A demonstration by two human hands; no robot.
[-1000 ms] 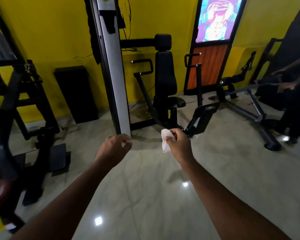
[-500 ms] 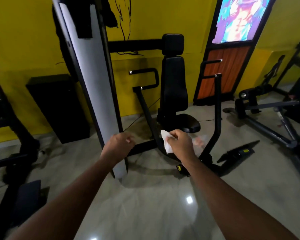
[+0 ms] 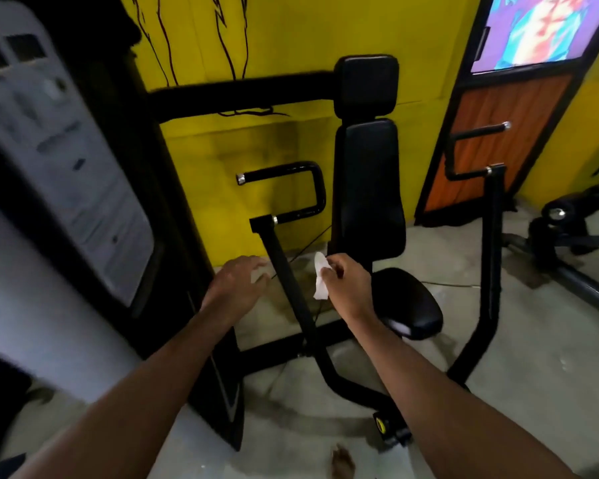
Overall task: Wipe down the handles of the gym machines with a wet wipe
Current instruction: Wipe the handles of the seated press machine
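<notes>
A black seated press machine stands in front of me, with a padded backrest (image 3: 370, 188) and seat (image 3: 412, 305). Its left U-shaped handle (image 3: 320, 190) sits above a slanted lever arm (image 3: 284, 267). The right handle (image 3: 478, 133) tops an upright post. My right hand (image 3: 348, 288) pinches a crumpled white wet wipe (image 3: 320, 280) just right of the lever arm, below the left handle, not touching the machine. My left hand (image 3: 236, 283) hovers left of that arm, fingers curled round a small white scrap (image 3: 258, 275).
A tall grey weight-stack cover (image 3: 49, 174) in a black frame crowds the left side. Another black machine (image 3: 567, 233) lies low at the right, by an orange door panel (image 3: 498, 143). A yellow wall is behind. A brown object (image 3: 341, 461) lies on the grey floor.
I have come closer to the seated machine, which now fills the view. Both hands stay out in front, now on either side of the left lever arm. The person at right has left view.
</notes>
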